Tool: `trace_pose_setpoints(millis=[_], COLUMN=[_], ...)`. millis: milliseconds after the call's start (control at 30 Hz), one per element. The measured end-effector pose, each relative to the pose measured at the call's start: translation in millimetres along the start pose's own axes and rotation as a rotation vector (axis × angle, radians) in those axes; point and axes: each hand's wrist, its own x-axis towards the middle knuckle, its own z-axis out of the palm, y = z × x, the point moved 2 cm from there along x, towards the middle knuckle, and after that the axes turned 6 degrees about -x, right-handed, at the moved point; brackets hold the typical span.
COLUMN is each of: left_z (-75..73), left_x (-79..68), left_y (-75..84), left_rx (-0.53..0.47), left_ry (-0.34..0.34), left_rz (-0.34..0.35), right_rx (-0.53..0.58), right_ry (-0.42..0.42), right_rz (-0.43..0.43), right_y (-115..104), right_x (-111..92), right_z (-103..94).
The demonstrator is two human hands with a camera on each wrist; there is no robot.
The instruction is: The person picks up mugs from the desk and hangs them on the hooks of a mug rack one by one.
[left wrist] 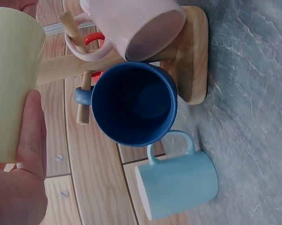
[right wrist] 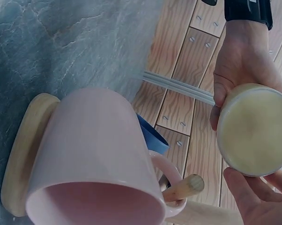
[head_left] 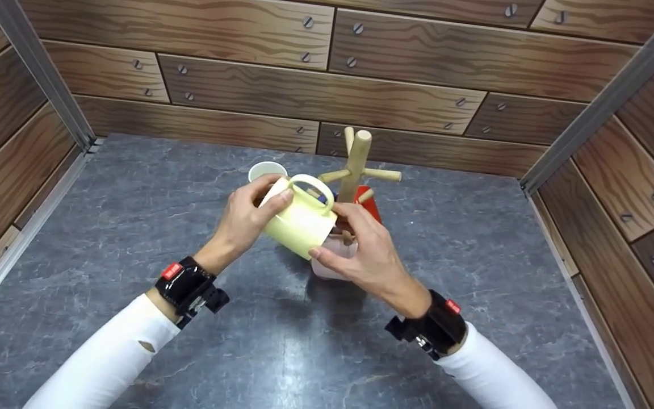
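Note:
A pale yellow mug (head_left: 301, 227) is held tilted in the air between both hands, its handle facing up and away. My left hand (head_left: 242, 216) grips the mug's upper left end, thumb along the side near the handle. At the lower right end, my right hand (head_left: 372, 255) holds it between thumb and fingers. Just beyond stands a wooden mug tree (head_left: 355, 162) with several pegs. A pink mug (right wrist: 94, 136) hangs by its handle on a near peg. On another peg hangs a dark blue mug (left wrist: 134, 103), its opening showing in the left wrist view.
Left of the tree, a light blue mug (left wrist: 178, 183) stands upright on the grey marbled table (head_left: 191, 341). A red mug (head_left: 369, 205) shows behind the tree, partly hidden. Wood-patterned panels (head_left: 247, 79) close off the back and both sides.

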Motion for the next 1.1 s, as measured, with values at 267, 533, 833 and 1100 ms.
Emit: trace_pose_setpoints(millis=[267,533,833,1100], left_z=[2.6,7.8,11.0,10.9], left_x=[11.0,17.8,24.3,30.3], left_y=[3.9,7.0,8.4,5.3], left_rx=[0.007,0.057,0.133,0.245], left_ry=[-0.015,-0.009,-0.017,-0.016], left_rz=[-0.027,-0.047,-0.053,0.004], right_rx=[-0.021,-0.018,-0.009,0.008], right_ry=[0.036,0.031,0.023,0.005], right_rz=[0.020,0.034,0.080,0.147], right_y=[3,7,11,15], right_x=[4,6,3,4], right_z=[-4.8,-9.8,-10.7,-9.7])
